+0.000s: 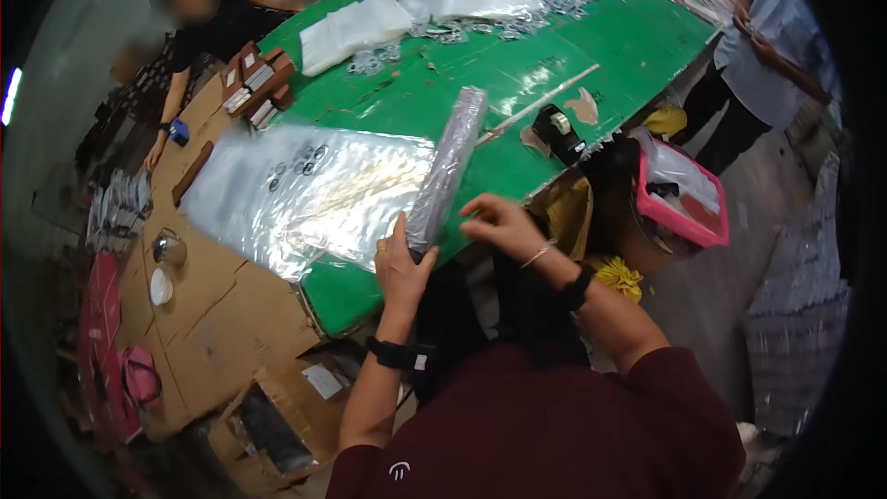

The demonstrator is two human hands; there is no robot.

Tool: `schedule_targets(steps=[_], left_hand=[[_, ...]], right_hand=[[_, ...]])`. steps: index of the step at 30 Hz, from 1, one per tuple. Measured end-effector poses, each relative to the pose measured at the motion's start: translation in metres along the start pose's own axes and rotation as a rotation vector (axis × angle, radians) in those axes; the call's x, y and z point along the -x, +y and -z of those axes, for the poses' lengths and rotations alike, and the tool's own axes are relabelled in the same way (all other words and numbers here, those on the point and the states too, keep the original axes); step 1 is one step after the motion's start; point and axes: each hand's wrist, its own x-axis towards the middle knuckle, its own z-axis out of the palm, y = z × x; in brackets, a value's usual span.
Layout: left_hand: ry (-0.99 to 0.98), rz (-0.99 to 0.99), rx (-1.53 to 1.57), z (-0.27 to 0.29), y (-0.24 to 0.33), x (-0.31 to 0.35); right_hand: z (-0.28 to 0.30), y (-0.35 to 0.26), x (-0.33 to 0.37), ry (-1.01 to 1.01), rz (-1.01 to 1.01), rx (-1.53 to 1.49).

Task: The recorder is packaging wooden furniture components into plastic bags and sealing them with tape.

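Note:
A long, narrow package wrapped in clear plastic lies slantwise over the green tabletop. At its near end is my left hand, fingers along one side and thumb on the other, holding it. My right hand is raised just right of the package, apart from it, with fingers curled into a pinch; whether anything small is in them cannot be made out. Under and left of the package, large clear plastic bags with dark round markings lie spread out. A black tape dispenser stands near the table's right edge.
More clear bags and small loose pieces lie farther back. Brown packed bundles sit at the left beside cardboard with a metal cup. A pink basket stands right. Two other people work at far left and far right.

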Motion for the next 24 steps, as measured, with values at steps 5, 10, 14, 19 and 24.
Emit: schedule_targets(steps=[5, 10, 14, 19, 24], left_hand=[[0.070, -0.219, -0.070, 0.005, 0.020, -0.015], [0.135, -0.320, -0.032, -0.009, 0.067, -0.057], [0.196, -0.221, 0.027, -0.026, 0.071, -0.082], [0.196, -0.044, 0.179, -0.044, 0.066, -0.098], [0.262, 0.050, 0.256, -0.054, 0.059, -0.103]], right_hand=[[0.127, -0.003, 0.028, 0.524, 0.243, 0.068], [0.199, 0.010, 0.030, 0.739, 0.294, 0.275], [0.191, 0.009, 0.016, 0.674, 0.182, 0.352], [0.192, 0.003, 0.007, 0.668, 0.304, 0.680], [0.198, -0.005, -0.011, 0.586, 0.268, 0.870]])
